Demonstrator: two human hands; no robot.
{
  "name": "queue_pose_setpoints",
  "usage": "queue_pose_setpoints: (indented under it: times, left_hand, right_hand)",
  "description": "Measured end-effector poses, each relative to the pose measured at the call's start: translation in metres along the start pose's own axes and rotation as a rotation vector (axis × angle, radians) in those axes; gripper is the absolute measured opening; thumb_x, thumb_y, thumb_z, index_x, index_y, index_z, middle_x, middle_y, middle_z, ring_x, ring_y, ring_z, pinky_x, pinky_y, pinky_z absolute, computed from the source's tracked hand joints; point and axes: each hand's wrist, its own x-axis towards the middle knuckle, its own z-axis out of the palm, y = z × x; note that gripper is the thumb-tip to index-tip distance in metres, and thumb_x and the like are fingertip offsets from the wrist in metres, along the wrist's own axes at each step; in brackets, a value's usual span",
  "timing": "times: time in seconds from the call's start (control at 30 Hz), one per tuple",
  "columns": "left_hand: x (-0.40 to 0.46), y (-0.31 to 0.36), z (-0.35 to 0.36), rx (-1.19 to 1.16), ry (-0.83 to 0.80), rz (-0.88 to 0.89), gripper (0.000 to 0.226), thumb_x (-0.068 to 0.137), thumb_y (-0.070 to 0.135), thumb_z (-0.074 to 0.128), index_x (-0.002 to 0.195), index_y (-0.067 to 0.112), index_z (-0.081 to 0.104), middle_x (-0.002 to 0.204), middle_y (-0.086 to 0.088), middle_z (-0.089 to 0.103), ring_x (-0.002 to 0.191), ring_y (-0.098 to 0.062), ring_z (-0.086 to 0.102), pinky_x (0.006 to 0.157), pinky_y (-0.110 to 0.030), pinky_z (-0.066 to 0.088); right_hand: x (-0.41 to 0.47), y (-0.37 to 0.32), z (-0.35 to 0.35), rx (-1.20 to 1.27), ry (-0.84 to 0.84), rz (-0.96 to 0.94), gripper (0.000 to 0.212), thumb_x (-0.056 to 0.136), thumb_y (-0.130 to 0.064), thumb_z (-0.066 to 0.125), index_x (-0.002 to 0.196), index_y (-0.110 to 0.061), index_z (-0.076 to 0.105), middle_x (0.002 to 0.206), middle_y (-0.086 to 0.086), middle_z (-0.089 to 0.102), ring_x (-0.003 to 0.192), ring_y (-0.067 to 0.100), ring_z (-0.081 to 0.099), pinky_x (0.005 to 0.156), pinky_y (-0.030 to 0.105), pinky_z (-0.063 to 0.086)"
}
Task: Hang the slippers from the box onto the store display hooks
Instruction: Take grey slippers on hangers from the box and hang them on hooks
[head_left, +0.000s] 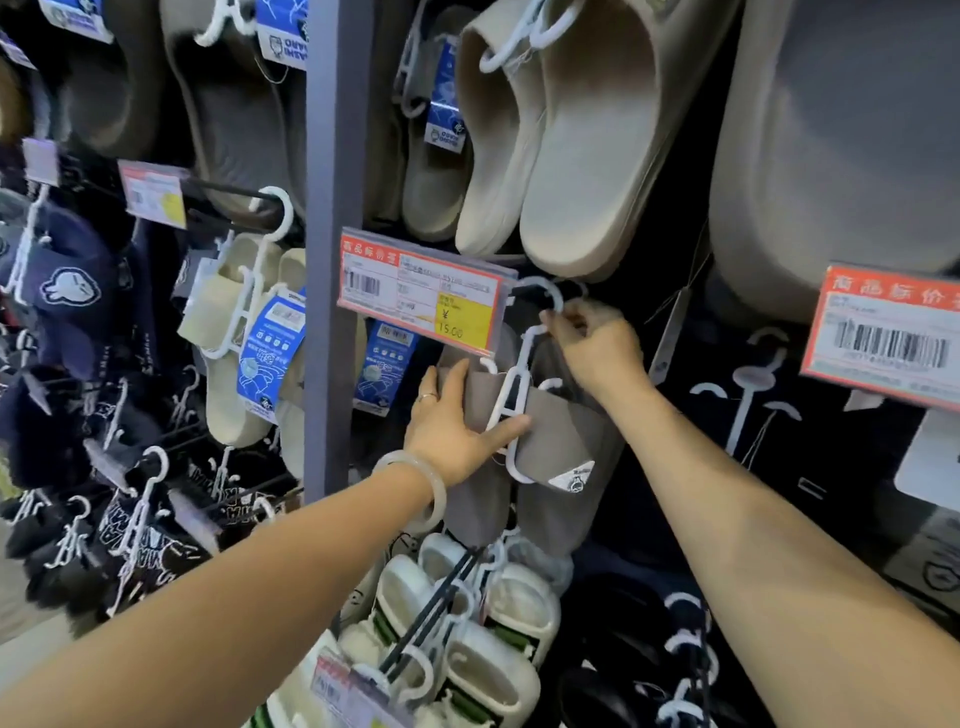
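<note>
Hanging at centre frame, the grey slipper pair (550, 441) sits on a white plastic hanger (511, 395), long axis vertical; its top loop (545, 293) lies over or at the tip of the display hook (522, 292), seating uncertain; the right hand (592, 345) pinches the hanger neck just below the loop, directly under the hook, and is nearer; the left hand (457, 423) presses flat, fingers straight, against the left slipper; the price tag (421, 288) fronts the hook on the left; beige slippers (550, 140) hang above, white pairs (467, 634) below.
</note>
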Motion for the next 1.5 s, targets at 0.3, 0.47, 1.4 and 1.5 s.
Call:
queue_pose_setpoints:
  times: [0.3, 0.47, 1.4, 1.5]
  left_hand:
    - [0.016, -0.003, 0.011, 0.029, 0.008, -0.005, 0.102, 0.065, 0.065, 0.067, 0.145, 0.037, 0.009, 0.157, -0.005, -0.003, 0.143, -0.029, 0.005, 0.112, -0.046, 0.019]
    - [0.024, 0.005, 0.012, 0.158, -0.042, -0.048, 0.107, 0.068, 0.067, 0.062, 0.145, 0.04, -0.007, 0.156, -0.01, -0.011, 0.144, -0.032, -0.004, 0.114, -0.054, 0.014]
    - [-0.035, -0.016, -0.025, 0.106, 0.007, 0.194, 0.08, 0.081, 0.043, 0.064, 0.145, 0.016, 0.024, 0.151, -0.016, 0.02, 0.141, -0.03, 0.017, 0.113, -0.039, 0.02]
    - [-0.062, -0.035, -0.053, 0.114, 0.029, 0.238, 0.076, 0.079, 0.044, 0.063, 0.141, 0.012, 0.033, 0.143, -0.016, 0.037, 0.133, -0.031, 0.033, 0.11, -0.043, 0.03]
  right_hand:
    - [-0.036, 0.033, 0.005, -0.667, -0.055, -0.409, 0.066, 0.075, -0.057, 0.046, 0.127, -0.018, 0.055, 0.133, 0.017, 0.051, 0.123, 0.037, 0.047, 0.101, 0.051, 0.038]
    - [-0.032, 0.05, 0.01, -0.714, -0.177, -0.32, 0.076, 0.073, -0.066, 0.034, 0.121, -0.013, 0.06, 0.144, 0.02, 0.04, 0.133, 0.043, 0.035, 0.108, 0.055, 0.025]
    - [-0.094, 0.001, 0.016, -0.459, -0.212, -0.289, 0.071, 0.083, -0.05, 0.058, 0.139, -0.012, 0.038, 0.156, 0.014, 0.01, 0.145, 0.028, 0.004, 0.117, 0.041, 0.004]
    - [-0.119, -0.027, 0.036, -0.394, -0.247, -0.305, 0.067, 0.084, -0.051, 0.056, 0.135, -0.009, 0.044, 0.155, 0.015, 0.017, 0.145, 0.03, 0.009, 0.118, 0.046, 0.012]
